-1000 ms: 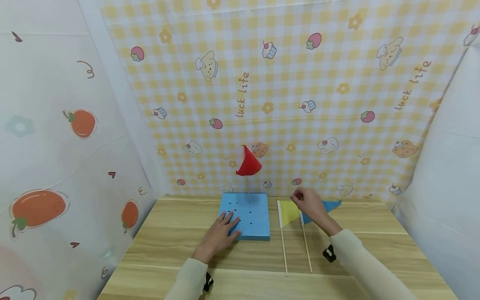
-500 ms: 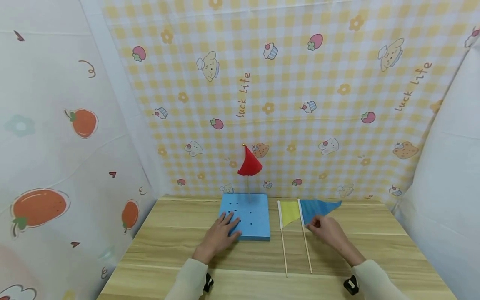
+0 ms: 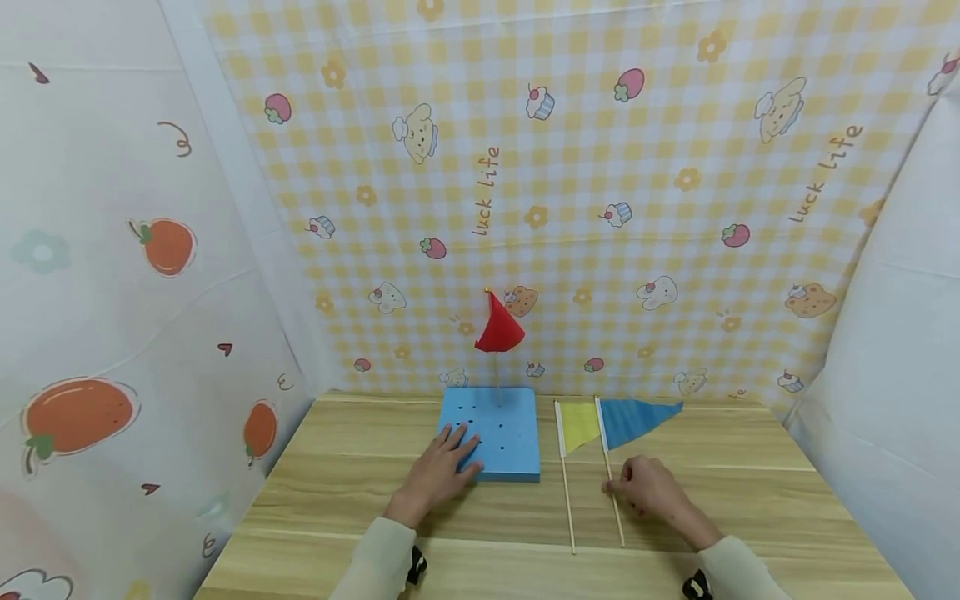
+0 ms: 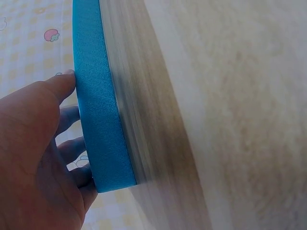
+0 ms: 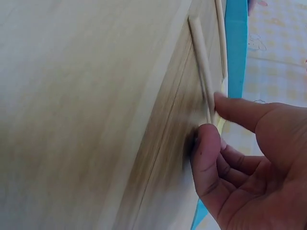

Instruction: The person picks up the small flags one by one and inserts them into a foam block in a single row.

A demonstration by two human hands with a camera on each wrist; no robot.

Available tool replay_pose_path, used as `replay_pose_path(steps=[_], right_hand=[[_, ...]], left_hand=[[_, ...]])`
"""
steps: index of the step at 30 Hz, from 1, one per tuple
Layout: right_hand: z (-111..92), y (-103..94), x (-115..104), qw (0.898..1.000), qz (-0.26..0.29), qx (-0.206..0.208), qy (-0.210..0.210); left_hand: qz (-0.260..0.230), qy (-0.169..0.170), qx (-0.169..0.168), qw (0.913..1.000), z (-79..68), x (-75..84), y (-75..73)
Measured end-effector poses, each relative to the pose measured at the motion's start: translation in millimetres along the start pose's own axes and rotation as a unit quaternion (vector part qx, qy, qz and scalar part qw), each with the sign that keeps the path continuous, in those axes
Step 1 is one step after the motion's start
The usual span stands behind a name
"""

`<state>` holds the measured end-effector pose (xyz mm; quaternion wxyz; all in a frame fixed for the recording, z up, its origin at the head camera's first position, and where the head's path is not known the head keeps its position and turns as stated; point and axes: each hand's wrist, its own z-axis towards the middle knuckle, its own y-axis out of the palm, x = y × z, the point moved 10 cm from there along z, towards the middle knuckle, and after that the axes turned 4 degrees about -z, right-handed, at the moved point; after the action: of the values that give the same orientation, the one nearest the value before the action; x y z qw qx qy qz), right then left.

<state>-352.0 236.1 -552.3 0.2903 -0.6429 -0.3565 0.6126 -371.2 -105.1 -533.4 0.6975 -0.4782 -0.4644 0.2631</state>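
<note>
My left hand (image 3: 438,468) rests with fingers spread on the left front of a blue foam board (image 3: 521,433) that has several small holes. In the left wrist view the fingers (image 4: 60,86) lie over the board's edge (image 4: 100,110). A red flag (image 3: 500,327) stands upright in the board's back part. Right of the board, a blue pennant flag (image 3: 633,421) lies flat on the table. My right hand (image 3: 654,490) pinches its wooden stick (image 5: 200,52) below the cloth, thumb on one side and curled index finger on the other. A yellow flag (image 3: 577,425) lies just left of it.
The wood-grain table (image 3: 300,500) runs back to a yellow checked cloth (image 3: 585,167). White cloth walls, the left one (image 3: 187,350) printed with fruit, stand at both sides. The yellow flag's stick (image 3: 568,508) lies nearly parallel to the blue flag's.
My right hand has come down from over the yellow and blue flags' cloths to the blue flag's stick, and its fingers now pinch it. The left hand has stayed on the board.
</note>
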Motion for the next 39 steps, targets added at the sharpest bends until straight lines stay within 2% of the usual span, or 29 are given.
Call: replay_pose_path(steps=[7,14,20,28,33,39], right_hand=[[0,0.8,3,0.999,0.031,-0.005,0.038],[0,0.4,5,0.998,0.049,-0.01,0.049],[-1,-0.3,5,0.994,0.087,-0.022,0.062],[6,-15.6,-11,0.994,0.109,0.01,0.007],[9,-27.0,-21,0.993,0.105,0.045,-0.012],[12,-35.6,-31,0.986,0.153,0.06,-0.02]], left_hand=[[-0.001,-0.003,-0.001,1.0,0.7,-0.5,-0.1],[-0.004,0.0,0.002,1.0,-1.2,1.2,0.1],[-0.006,0.0,0.0,1.0,-1.1,2.7,-2.6],[-0.012,-0.004,-0.004,0.9999,-1.7,3.4,-4.2],[-0.009,-0.002,-0.004,0.9999,-0.9,3.0,-3.7],[-0.017,-0.003,-0.004,0.9998,-2.6,2.7,-3.0]])
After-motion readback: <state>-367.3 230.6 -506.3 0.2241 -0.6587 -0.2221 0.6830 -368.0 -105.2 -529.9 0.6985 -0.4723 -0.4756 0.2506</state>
